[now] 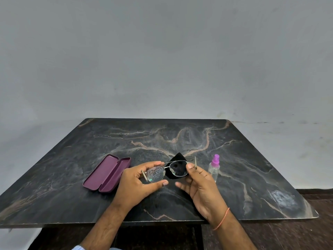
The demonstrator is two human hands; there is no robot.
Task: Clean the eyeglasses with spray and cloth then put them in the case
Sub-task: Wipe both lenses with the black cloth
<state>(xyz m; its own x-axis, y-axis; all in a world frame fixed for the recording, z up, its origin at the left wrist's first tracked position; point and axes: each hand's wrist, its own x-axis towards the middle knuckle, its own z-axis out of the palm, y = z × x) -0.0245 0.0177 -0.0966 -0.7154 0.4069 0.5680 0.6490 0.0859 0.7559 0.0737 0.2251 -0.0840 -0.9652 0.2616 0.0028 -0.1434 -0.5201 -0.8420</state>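
Thin metal-framed eyeglasses (pixel 166 170) are held above the dark marble table (pixel 252 159). My left hand (pixel 138 184) pinches the left lens rim between thumb and fingers; that lens is speckled with droplets. My right hand (pixel 200 186) holds a black cloth (pixel 177 166) against the right lens, thumb on the rim near the hinge. The cloth's corner sticks up behind the frame. A clear spray bottle (pixel 214 167) with a pink top stands just right of my right hand. The purple case (pixel 108 173) lies open to the left.
A grey wall rises behind the table. A pale smear (pixel 282 198) marks the table's near right corner. Dark floor shows beyond the right edge.
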